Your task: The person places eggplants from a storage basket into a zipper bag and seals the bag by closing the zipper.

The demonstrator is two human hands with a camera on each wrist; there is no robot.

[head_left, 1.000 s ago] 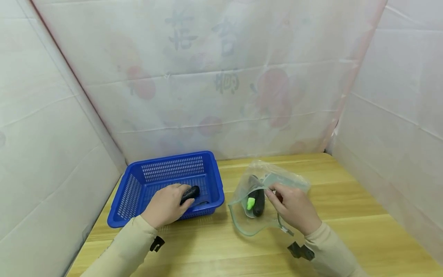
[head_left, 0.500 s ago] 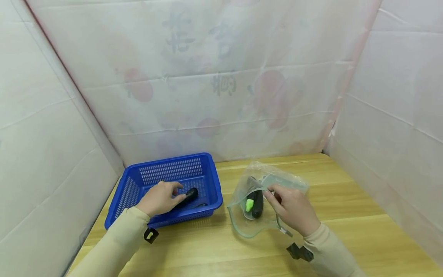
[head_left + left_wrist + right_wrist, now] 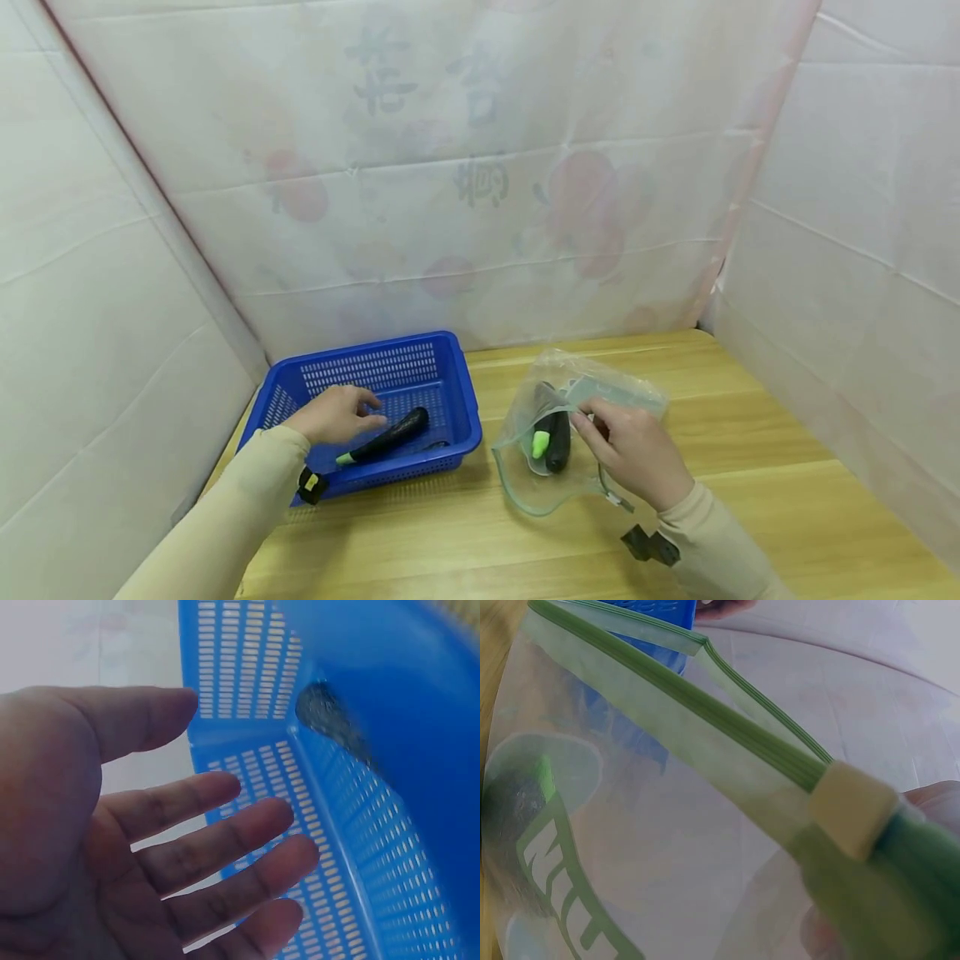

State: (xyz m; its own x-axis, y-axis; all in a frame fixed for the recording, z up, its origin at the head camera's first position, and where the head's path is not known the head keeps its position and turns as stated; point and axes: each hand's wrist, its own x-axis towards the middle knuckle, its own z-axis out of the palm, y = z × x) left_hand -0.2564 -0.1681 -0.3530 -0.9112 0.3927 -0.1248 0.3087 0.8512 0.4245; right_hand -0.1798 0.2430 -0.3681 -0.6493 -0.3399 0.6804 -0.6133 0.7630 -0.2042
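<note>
A dark eggplant point(image 3: 397, 434) with a pale green tip lies in the blue basket point(image 3: 474, 417). Just left of it my left hand point(image 3: 335, 415) hovers over the basket, fingers spread and touching nothing; the left wrist view shows the palm point(image 3: 150, 847) empty. My right hand point(image 3: 637, 450) pinches the rim of a clear zip bag point(image 3: 525, 492), whose mouth stands open toward me. Inside the bag are dark eggplants point(image 3: 558, 446), one with a bright green end. In the right wrist view the bag's green zip strip point(image 3: 682, 690) and beige slider point(image 3: 853, 808) are close up.
Behind the right hand, a pale green flat part point(image 3: 611, 393) shows at the bag's far side. A small dark thing point(image 3: 437, 446) lies by the basket's near right wall. Light sheeting point(image 3: 525, 250) encloses the wooden table point(image 3: 450, 542) at back and sides.
My left hand has let go of the eggplant in the basket and moved up and left, uncovering its green tip. The right hand keeps its pinch on the bag.
</note>
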